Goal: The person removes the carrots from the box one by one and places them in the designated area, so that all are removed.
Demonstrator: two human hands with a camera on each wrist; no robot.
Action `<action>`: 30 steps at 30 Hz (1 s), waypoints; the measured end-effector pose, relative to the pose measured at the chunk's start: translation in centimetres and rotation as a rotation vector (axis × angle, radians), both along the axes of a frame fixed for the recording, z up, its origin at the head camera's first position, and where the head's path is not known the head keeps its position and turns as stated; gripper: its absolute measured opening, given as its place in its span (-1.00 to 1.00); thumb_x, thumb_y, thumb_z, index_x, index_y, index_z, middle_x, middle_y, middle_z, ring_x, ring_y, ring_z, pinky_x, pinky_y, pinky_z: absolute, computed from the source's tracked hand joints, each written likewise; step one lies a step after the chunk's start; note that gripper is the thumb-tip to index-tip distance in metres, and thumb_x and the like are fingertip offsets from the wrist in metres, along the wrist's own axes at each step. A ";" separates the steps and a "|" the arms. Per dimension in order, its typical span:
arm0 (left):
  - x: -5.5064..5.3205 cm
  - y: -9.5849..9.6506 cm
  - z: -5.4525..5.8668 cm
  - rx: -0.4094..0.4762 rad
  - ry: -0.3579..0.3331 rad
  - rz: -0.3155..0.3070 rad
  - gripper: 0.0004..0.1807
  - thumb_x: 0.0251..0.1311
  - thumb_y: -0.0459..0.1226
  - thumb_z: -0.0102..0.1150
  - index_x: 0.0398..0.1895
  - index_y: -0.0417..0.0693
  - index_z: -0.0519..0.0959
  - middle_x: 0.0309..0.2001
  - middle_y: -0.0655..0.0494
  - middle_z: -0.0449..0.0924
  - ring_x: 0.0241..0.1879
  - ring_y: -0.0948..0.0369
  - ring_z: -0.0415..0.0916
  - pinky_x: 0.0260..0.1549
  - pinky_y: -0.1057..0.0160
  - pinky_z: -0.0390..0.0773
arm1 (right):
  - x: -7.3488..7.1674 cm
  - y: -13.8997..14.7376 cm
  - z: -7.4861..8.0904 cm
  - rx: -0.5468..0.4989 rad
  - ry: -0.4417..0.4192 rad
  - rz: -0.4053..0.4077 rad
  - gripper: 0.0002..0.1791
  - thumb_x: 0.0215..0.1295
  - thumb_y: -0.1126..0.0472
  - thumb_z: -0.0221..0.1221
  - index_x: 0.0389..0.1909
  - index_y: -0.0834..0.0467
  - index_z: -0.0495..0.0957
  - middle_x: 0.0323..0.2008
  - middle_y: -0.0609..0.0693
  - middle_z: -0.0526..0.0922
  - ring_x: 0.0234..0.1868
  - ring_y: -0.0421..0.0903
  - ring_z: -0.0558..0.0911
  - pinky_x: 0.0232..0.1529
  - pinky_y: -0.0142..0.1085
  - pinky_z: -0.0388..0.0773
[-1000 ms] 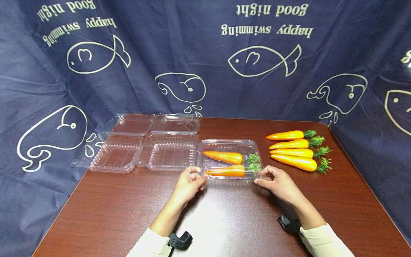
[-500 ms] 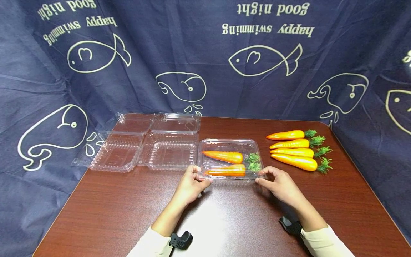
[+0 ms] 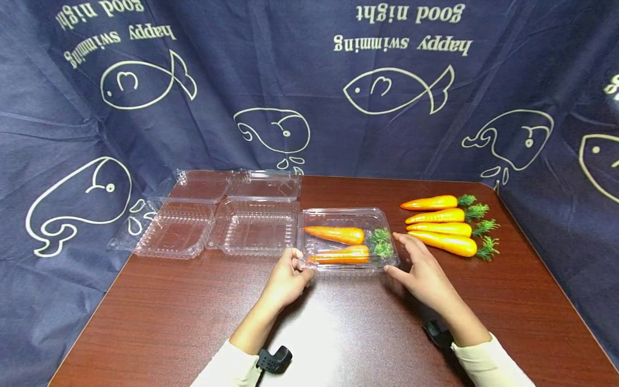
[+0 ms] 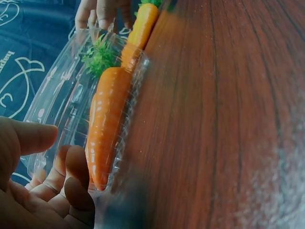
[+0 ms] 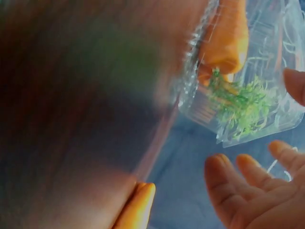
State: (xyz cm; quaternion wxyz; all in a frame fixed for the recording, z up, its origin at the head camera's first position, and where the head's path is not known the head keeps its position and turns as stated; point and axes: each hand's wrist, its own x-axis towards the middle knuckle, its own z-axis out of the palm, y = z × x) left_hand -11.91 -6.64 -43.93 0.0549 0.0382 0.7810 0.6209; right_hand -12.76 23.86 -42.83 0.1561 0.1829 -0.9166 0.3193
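Note:
A clear plastic clamshell box (image 3: 344,214) stands mid-table with its lid down over two orange carrots (image 3: 335,235) with green tops (image 3: 382,244). My left hand (image 3: 284,279) pinches its near left corner; the left wrist view shows the thumb and curled fingers (image 4: 74,167) at that end. At the near right corner is my right hand (image 3: 426,275), fingers spread and extended. In the right wrist view a gap shows between those fingers (image 5: 221,183) and the box end. Whether the right thumb touches the box, I cannot tell.
To the left, two clear plastic boxes (image 3: 256,250) lie with lids raised, side by side. Several loose carrots (image 3: 437,216) lie in a row on the right, tops pointing right. A dark blue printed cloth (image 3: 319,145) hangs behind the brown table (image 3: 193,312).
My right fingers have spread and come away from the box's right corner. The left hand stays at its corner, its thumb shifted slightly. The box has barely moved.

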 end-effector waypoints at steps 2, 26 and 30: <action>0.0 0.1 0.0 0.024 -0.009 0.005 -0.67 0.12 -0.48 0.24 -0.16 -0.20 0.30 -0.54 0.16 0.48 -0.61 0.18 0.50 -0.67 0.41 0.33 | -0.1 0.1 0.0 0.018 0.051 0.025 -0.19 -0.09 0.35 0.51 0.25 0.34 0.40 0.20 0.31 0.44 0.22 0.25 0.42 0.15 0.12 0.33; 0.2 0.4 -0.1 0.169 -0.051 0.030 -0.70 0.22 -0.51 0.16 -0.07 -0.23 0.30 -0.37 -0.13 0.63 -0.57 0.21 0.57 -0.49 0.32 0.51 | -1.6 0.5 0.5 0.218 0.436 0.336 -0.44 0.53 -0.14 -0.07 0.07 0.27 0.60 0.13 0.18 0.58 0.16 0.20 0.49 0.43 -0.24 0.05; 0.3 0.4 -0.1 0.188 -0.055 0.026 -0.70 0.26 -0.52 0.10 -0.01 -0.25 0.28 -0.35 -0.14 0.62 -0.53 0.18 0.61 -0.46 0.31 0.52 | -1.6 0.5 0.6 0.222 0.435 0.339 -0.44 0.53 -0.14 -0.07 0.07 0.26 0.60 0.13 0.18 0.59 0.16 0.19 0.50 0.42 -0.21 0.09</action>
